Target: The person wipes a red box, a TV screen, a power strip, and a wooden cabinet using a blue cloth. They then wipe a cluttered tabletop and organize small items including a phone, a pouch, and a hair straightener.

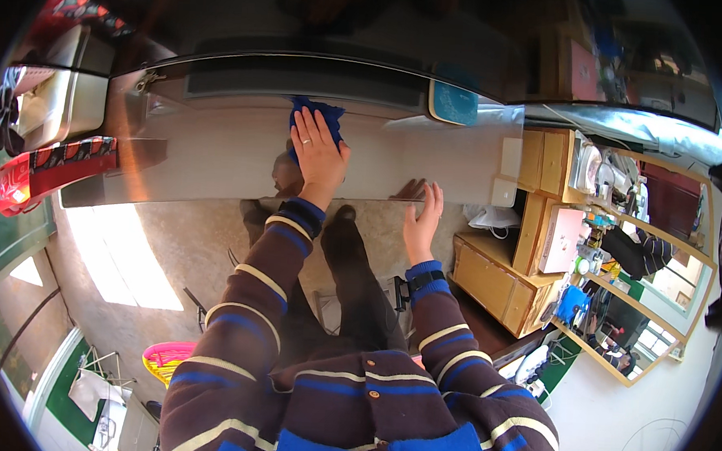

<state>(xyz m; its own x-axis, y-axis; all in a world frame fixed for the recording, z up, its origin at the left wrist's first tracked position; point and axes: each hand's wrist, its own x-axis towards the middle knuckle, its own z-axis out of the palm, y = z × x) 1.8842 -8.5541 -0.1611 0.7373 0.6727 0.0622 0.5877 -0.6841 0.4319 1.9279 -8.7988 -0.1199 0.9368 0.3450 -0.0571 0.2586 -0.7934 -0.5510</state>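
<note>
My left hand (320,150), with a ring on one finger, lies flat over a crumpled dark blue cloth (327,110). It presses the cloth against a glossy tabletop (377,147), which mirrors parts of the scene. Part of the cloth is hidden under the palm. My right hand (423,221) holds nothing and is raised near the tabletop's front edge, thumb apart from the fingers. Behind the cloth runs a long dark bar (307,85), below a large dark glossy screen (322,21). A teal rounded-corner object (454,102) stands to the right of the bar.
Keys (148,81) lie at the table's back left. A red bag (58,170) and a metallic box (67,109) sit at the left end. White items (503,192) rest at the right end, beside wooden drawers (499,285) and a mirror (645,301). A pink-and-yellow woven seat (167,360) is low left.
</note>
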